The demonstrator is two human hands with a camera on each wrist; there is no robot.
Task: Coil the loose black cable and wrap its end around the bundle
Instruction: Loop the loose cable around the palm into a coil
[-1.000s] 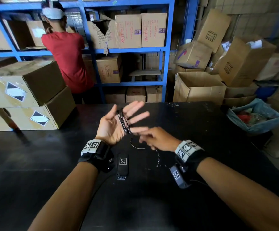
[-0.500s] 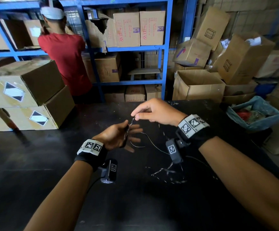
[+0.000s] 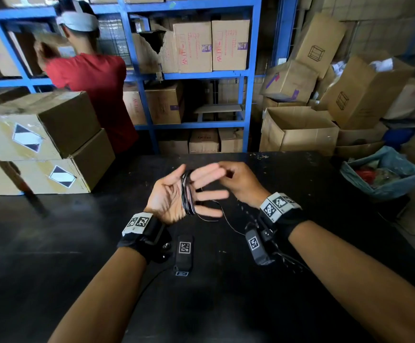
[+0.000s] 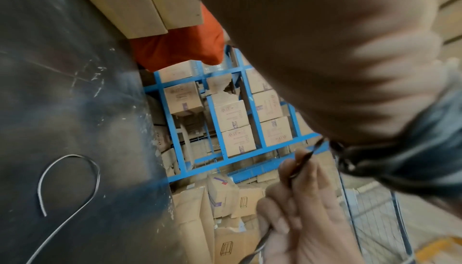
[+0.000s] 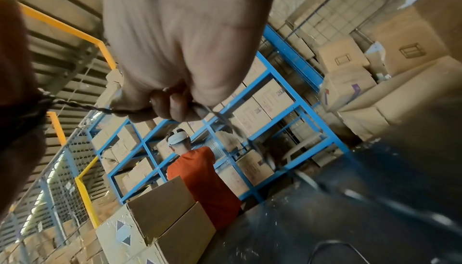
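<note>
In the head view my left hand (image 3: pixel 201 185) is palm up over the black table with its fingers spread and straight. The black cable (image 3: pixel 187 194) is wound in several loops across that palm. My right hand (image 3: pixel 228 173) is just behind the left fingertips and pinches the cable's running part. In the right wrist view the thumb and fingers (image 5: pixel 172 106) grip the twisted cable (image 5: pixel 82 107), which runs left to the bundle. The cable's loose tail (image 3: pixel 228 222) trails on the table, and shows as a hook shape (image 4: pixel 72 177) in the left wrist view.
Two stacked cardboard boxes (image 3: pixel 40 144) stand on the table's (image 3: pixel 201 305) far left. Behind the table, a person in a red shirt (image 3: pixel 97 95) faces blue shelving (image 3: pixel 189 75) full of cartons. Open cartons (image 3: pixel 298 129) and a blue-lined bin (image 3: pixel 384 174) are at the right.
My right hand rose over the left hand with the cable, then came down behind its fingers. The left hand turned sideways, then opened palm up again.
</note>
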